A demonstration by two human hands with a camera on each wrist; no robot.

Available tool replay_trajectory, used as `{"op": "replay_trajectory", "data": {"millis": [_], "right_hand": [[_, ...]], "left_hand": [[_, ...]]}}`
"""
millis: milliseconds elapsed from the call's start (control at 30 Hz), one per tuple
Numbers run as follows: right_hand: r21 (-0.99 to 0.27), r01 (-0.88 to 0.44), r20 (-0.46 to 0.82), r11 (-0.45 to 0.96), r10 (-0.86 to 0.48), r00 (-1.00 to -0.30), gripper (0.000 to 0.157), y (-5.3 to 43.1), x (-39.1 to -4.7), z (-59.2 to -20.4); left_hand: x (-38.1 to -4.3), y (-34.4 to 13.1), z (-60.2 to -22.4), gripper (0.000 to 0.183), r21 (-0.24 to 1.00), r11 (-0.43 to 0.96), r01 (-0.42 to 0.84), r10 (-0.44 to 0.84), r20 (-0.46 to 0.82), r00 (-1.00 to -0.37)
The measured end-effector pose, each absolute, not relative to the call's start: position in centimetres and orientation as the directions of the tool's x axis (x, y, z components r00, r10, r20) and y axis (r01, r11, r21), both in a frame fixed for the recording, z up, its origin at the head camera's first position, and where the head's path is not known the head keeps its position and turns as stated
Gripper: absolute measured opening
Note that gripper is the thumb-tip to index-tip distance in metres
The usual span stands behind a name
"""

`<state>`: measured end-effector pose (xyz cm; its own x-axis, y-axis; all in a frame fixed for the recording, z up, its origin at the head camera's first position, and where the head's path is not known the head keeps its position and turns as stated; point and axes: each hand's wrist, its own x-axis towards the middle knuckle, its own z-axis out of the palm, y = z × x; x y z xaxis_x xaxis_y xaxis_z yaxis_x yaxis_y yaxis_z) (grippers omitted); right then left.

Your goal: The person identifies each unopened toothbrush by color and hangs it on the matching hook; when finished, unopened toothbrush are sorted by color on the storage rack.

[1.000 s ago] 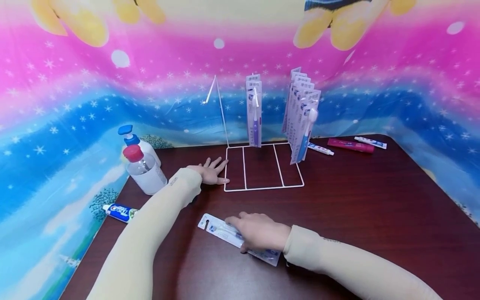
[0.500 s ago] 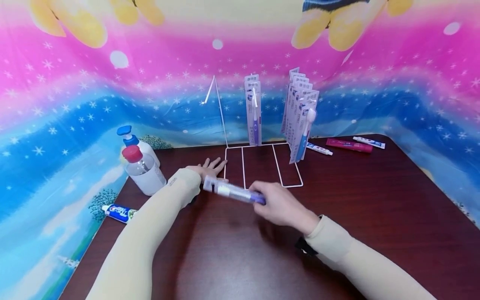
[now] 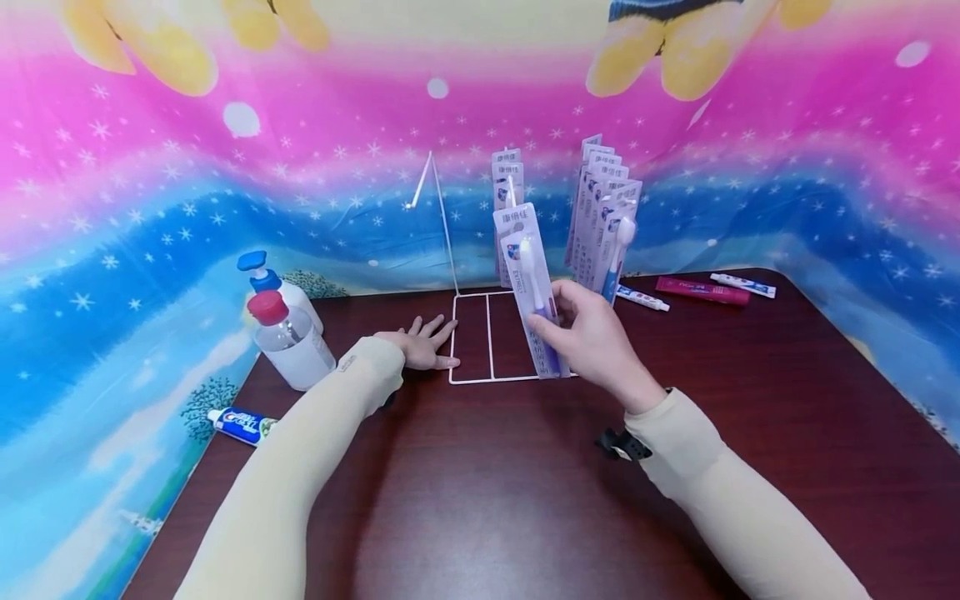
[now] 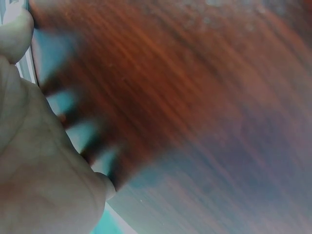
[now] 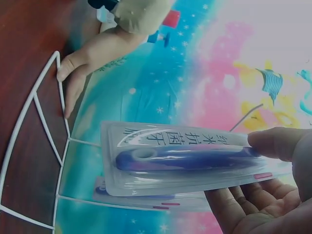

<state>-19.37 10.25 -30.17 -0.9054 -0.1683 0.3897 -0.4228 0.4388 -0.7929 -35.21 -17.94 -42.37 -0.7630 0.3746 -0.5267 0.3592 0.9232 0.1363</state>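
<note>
My right hand [image 3: 592, 337] pinches a packaged purple toothbrush [image 3: 534, 300] between thumb and fingers, upright and slightly tilted, above the white wire rack [image 3: 471, 381]. In the right wrist view the toothbrush pack [image 5: 185, 158] shows its purple handle under clear plastic. Just behind it hang purple toothbrush packs [image 3: 507, 171] on a rack hook, partly hidden. To the right, several blue toothbrush packs [image 3: 603, 192] hang in a row. My left hand [image 3: 427, 343] lies with fingers spread on the table, its fingertips touching the rack's left base wire.
A red-topped pump bottle [image 3: 291, 342] and a blue-topped pump bottle [image 3: 296, 302] stand at left. A toothpaste tube [image 3: 242, 425] lies before them. Toothpaste tubes, including a red one [image 3: 702, 290], lie at back right. A bare hook [image 3: 420, 179] projects on the rack's left.
My right hand has lifted the toothbrush pack off the table, carried it back towards the rack and turned it from lying flat to upright. The left hand has stayed put.
</note>
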Motion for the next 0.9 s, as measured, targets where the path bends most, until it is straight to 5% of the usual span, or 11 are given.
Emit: {"op": "replay_trajectory", "data": {"millis": [900], "right_hand": [[-0.814,-0.285,0.291,0.507,-0.071,-0.954,0.024,8.7,-25.6,-30.1]], "left_hand": [[-35.7,-18.0,-43.0,0.088,0.144,0.935,0.324,0.349,-0.529,-0.773]]}}
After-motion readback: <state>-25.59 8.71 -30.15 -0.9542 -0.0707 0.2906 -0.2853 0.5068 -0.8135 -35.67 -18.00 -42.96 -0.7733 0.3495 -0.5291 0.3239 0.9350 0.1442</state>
